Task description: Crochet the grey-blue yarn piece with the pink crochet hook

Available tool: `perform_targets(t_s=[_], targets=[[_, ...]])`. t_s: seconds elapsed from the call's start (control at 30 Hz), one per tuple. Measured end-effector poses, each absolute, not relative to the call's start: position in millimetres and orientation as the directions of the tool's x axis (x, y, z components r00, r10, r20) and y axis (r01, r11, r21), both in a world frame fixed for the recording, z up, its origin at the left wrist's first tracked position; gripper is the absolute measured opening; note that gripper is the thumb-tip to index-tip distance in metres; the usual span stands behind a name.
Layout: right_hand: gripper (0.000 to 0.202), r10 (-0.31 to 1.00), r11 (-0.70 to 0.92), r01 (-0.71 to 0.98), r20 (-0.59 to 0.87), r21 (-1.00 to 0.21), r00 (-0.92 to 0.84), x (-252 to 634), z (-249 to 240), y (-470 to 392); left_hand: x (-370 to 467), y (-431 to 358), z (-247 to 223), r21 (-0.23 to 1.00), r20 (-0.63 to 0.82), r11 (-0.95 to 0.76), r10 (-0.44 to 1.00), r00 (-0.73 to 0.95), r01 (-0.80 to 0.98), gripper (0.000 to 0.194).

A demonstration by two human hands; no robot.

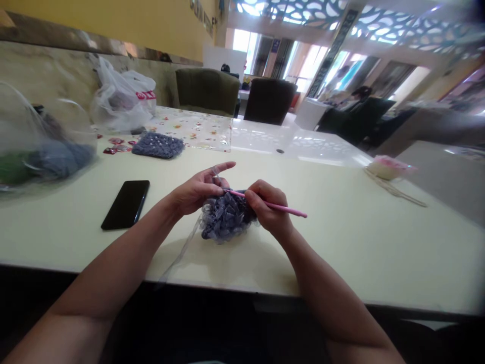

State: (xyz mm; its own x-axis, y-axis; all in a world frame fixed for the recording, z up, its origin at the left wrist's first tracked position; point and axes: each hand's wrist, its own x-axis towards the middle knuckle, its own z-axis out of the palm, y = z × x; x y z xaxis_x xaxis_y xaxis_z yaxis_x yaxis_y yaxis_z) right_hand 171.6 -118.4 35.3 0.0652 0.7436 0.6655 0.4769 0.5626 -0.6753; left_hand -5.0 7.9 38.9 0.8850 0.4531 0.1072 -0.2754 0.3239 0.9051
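**Pale tabletop (359, 242) beneath ruffled handwork; clock directions are taken from the work, with 12 o'clock pointing away from the wearer**

The ruffled gray-blue piece (227, 220) is held above the near edge of the table, at the center of the arrangement. Left hand (199, 189), at 10 o'clock: thumb and bent fingers pinched on the top edge of the piece, index finger extended apart, with a pale strand (184, 253) looped over it; the strand's lower length trails toward 7–8 o'clock. Right hand (271, 205), at 3 o'clock: thumb and fingers clamped together on a pink hook (286, 208), its tip meeting the work beside the left thumb.

Farther out, a black phone (127, 205) lies at 9 o'clock and a clear bag (78, 156) of soft material between 9 and 10. Red wrappers (117, 144) are scattered at 10, next to a flat gray-blue mesh square (158, 145). Beyond stand a white plastic bag (113, 108), between 10 and 11, and a patterned sheet (204, 132) at 11. A pink-and-white object (388, 167), blurred, lies between 2 and 3. Background: an olive chair (208, 93) near 12.
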Motion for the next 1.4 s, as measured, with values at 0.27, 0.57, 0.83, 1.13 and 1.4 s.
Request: perform_targets(t_s=[0.27,0.57,0.83,1.13,1.4], targets=[[0.027,0.733,0.546,0.558,0.679,-0.625,0.043,173,37,-119,-3,6,39,0.929,0.117,0.235,0.543,0.832,-0.284,0.091],[0.032,0.502,0.359,0.933,0.842,0.005,-0.198,160,19,-108,6,-11,40,0.957,0.254,-0.096,0.739,0.625,-0.275,0.096],[0.033,0.375,0.182,0.967,0.896,0.178,-0.236,155,5,-104,5,-17,42,0.892,-0.057,0.381,0.628,0.776,-0.243,0.106],[0.022,0.404,0.604,0.794,0.885,-0.067,-0.233,171,12,-107,-6,-4,40,0.846,-0.011,0.496,0.387,0.922,-0.198,0.106],[0.019,0.531,0.597,0.755,0.839,-0.271,-0.118,167,29,-121,-11,7,45,0.877,0.06,0.405,0.44,0.896,-0.258,0.104]])
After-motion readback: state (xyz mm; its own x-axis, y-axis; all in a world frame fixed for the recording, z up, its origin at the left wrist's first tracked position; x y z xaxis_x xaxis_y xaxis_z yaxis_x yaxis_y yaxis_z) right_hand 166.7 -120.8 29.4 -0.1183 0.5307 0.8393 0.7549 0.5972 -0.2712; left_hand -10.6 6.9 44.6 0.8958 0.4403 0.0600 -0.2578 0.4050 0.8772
